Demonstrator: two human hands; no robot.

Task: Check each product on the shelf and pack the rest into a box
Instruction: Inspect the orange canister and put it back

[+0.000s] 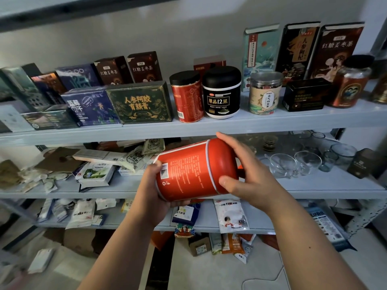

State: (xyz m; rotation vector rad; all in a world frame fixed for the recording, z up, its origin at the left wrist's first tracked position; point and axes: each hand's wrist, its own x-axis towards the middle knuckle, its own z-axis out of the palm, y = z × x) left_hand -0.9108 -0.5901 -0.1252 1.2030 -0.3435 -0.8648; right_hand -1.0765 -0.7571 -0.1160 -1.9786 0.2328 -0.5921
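Head view: the only view; a metal shelf (pixel 209 127) with several tiers fills the frame, with both forearms coming up from the bottom edge.
Red tin (pixel 192 170): at the middle of the frame, held in the air in front of the second tier. It lies tilted on its side with the lid end to the upper right and the barcode and small print facing the camera.
Left hand (pixel 156 189): its grip is wrapped round the base end, thumb beside the barcode and fingers curled underneath.
Right hand (pixel 249 174): its grip clasps the lid end, thumb on the seam and fingers over the far side.
Top tier: a red jar (pixel 186 97) and a black tub (pixel 222 93) stand upright just beside each other, with cartons on either side.
Step in hand: probably reading the printed panel as part of the check.
Doing it well: keep both ends supported while turning the tin so the lid stays seated. Turn it slowly until the date or batch print faces up. Keep it clear of the glass bowls (pixel 293 164) at centre right.
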